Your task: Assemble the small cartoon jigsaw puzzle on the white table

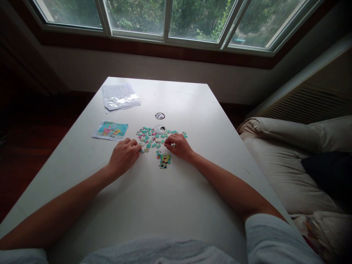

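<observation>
A loose spread of small jigsaw pieces (150, 137), mostly turquoise with pink and yellow bits, lies in the middle of the table. Closer to me is a joined section of the puzzle (165, 160) showing a yellow square cartoon character. My left hand (125, 154) rests at the left edge of the spread, fingers curled together; whatever its fingertips hold is hidden. On the right side of the spread, my right hand (180, 146) has thumb and fingers bent in a pinch, with a pale bit of a jigsaw piece showing between them.
The white table (165, 205) carries a cartoon picture sheet (112, 130) at left and a clear plastic sleeve with papers (121, 97) behind it. Two round dark-rimmed marks (160, 116) sit beyond and among the pieces. A beige sofa (286, 165) stands along the right side.
</observation>
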The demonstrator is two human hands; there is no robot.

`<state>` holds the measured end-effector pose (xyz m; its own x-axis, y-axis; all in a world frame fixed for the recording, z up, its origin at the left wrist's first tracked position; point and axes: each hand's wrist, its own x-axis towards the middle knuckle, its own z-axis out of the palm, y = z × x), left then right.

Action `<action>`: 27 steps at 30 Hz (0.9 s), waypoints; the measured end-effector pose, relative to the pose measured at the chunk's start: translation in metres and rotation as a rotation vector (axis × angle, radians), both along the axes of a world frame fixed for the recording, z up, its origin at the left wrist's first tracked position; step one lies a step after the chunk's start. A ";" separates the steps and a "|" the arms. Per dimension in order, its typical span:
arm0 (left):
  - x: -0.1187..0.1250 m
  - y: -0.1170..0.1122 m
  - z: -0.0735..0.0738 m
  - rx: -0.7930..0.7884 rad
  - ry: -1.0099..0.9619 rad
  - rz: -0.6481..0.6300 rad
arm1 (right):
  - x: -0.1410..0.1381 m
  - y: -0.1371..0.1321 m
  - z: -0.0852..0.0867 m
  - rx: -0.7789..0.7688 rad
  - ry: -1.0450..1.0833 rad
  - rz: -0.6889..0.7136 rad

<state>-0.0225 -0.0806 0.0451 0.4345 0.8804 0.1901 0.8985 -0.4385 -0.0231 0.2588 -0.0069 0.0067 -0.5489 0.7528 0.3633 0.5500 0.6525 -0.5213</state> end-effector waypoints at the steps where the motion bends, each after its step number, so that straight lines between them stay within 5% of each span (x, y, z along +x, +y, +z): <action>1: 0.000 0.000 0.000 -0.003 -0.003 0.000 | 0.000 0.000 0.000 -0.001 -0.001 0.001; 19: 0.002 0.004 -0.005 -0.106 -0.101 0.052 | -0.003 0.000 -0.002 0.003 -0.004 0.015; 27: 0.004 -0.001 -0.004 -0.002 -0.035 0.017 | -0.003 -0.001 -0.001 0.007 0.008 0.019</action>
